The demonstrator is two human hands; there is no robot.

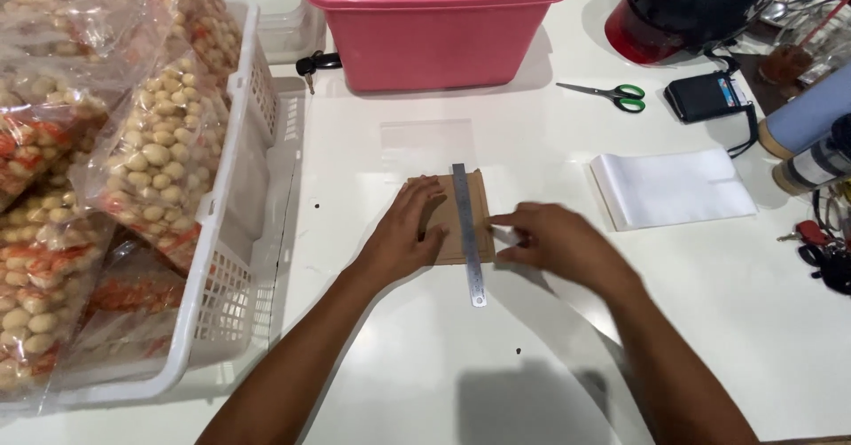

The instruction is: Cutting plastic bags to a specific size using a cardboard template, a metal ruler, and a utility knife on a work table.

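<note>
**Hands flat on card and ruler**

The left hand presses flat, fingers spread, on a brown card mid-table; the right hand pins the steel ruler across it; a white basket at the left edge holds bagged nuts; a pink tub at the far edge holds clear plastic.

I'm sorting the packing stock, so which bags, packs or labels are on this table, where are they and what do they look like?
Snack bags: far left in the white basket, clear plastic, beige round pieces, orange patches.
Flat clear bag: table centre, beyond the cardboard piece, empty, rectangular.
Stack of clear bags: right of the hands, white, rectangular.
Labels or screens: none I can make out.
</note>
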